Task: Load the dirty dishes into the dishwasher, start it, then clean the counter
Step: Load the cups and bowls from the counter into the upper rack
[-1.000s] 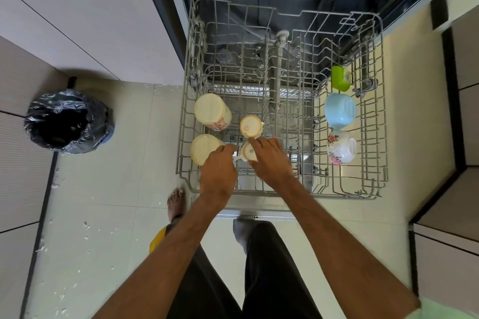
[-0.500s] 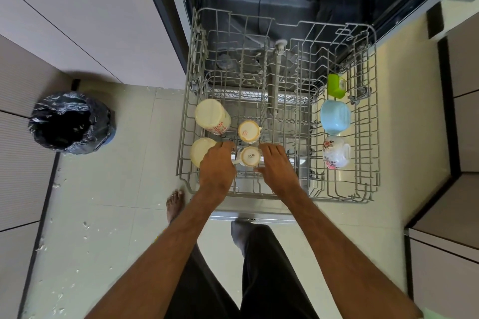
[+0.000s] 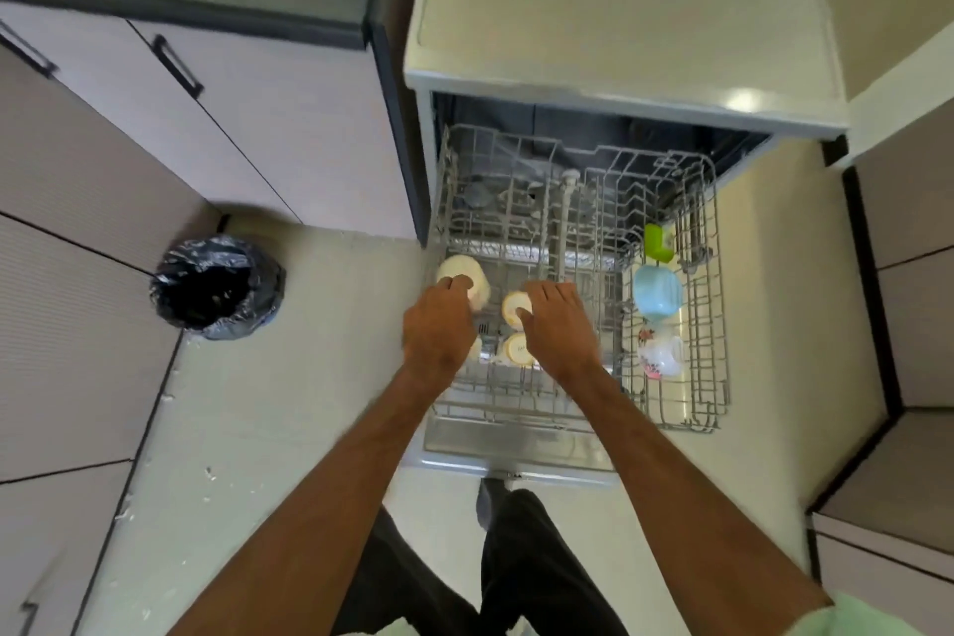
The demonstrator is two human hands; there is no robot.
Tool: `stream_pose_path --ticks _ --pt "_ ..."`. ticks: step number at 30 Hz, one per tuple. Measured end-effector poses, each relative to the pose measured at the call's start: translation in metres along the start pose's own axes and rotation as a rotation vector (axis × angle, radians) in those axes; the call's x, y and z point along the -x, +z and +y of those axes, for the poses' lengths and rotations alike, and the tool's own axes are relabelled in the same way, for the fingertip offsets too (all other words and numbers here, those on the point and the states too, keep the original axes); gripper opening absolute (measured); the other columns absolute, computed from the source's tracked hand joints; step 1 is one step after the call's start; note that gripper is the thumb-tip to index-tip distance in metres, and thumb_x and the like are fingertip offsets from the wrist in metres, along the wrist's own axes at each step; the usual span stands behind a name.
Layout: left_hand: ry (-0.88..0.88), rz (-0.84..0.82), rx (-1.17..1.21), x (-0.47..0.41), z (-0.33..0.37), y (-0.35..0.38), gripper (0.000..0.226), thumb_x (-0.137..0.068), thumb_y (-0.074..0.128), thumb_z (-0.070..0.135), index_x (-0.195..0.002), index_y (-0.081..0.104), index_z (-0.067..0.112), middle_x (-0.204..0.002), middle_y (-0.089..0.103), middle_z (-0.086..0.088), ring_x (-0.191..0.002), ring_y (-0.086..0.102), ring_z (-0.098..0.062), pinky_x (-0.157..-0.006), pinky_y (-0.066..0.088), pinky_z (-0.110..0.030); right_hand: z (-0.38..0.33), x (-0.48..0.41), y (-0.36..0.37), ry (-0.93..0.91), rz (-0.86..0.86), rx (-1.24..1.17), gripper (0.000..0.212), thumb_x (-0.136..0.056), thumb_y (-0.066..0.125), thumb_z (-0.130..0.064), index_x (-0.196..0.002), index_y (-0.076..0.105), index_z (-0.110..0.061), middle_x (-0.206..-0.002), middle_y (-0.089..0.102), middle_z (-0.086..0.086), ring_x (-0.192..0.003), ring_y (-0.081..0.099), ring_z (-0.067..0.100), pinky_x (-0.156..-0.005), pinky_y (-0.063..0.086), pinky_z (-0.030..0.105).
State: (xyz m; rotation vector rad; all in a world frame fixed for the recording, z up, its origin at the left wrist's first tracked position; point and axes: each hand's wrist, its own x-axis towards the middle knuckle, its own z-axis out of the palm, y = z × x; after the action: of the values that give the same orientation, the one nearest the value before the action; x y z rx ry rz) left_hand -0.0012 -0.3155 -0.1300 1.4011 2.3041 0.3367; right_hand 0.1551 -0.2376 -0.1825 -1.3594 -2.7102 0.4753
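Left hand [image 3: 439,328] touches the big cup [image 3: 466,267] at its 12 o'clock; right hand [image 3: 560,325] covers a small cup [image 3: 510,309] at 10 o'clock; grips unclear.

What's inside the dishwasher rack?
In the rack: cream cups on the left; a green cup, a blue cup and a flowered cup on the right. The left hand and right hand cover parts of the cream cups.
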Motion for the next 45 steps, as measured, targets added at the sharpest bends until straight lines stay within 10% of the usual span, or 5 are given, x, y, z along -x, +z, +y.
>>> stream_pose_path --ticks 14,31,45 --pt "0.054 0.389 -0.071 -0.019 -0.153 -0.257 0.034 -0.099 0.052 0.018 -0.132 0.058 0.018 -0.125 0.065 -0.001 -0.108 0.063 -0.020 -0.085 0.053 -0.034 -0.288 -0.154 -0.083 -0.309 0.434 -0.030 0.030 -0.080 0.077 -0.004 -0.110 0.072 -0.004 -0.106 0.073 0.010 -0.100 0.068 0.029 -0.101 0.049 0.049" --pt "-0.119 0.524 -0.008 -0.134 -0.308 -0.404 0.035 -0.099 0.052 0.023 -0.133 0.056 0.017 -0.124 0.065 -0.002 -0.109 0.063 -0.019 -0.086 0.053 -0.032 -0.454 -0.368 -0.123 -0.350 0.354 -0.083 0.032 -0.090 0.069 -0.018 -0.121 0.065 -0.010 -0.115 0.070 0.007 -0.112 0.062 0.023 -0.117 0.031 0.045" --pt "-0.301 0.500 0.114 -0.350 -0.355 -0.464 0.034 -0.098 0.052 0.028 -0.132 0.054 0.020 -0.125 0.062 0.002 -0.109 0.061 -0.016 -0.087 0.053 -0.036 -0.498 -0.703 -0.145 -0.372 -0.062 0.114 0.082 -0.082 0.076 -0.040 -0.147 0.036 -0.010 -0.147 0.043 0.014 -0.134 0.042 0.032 -0.114 0.033 0.046"
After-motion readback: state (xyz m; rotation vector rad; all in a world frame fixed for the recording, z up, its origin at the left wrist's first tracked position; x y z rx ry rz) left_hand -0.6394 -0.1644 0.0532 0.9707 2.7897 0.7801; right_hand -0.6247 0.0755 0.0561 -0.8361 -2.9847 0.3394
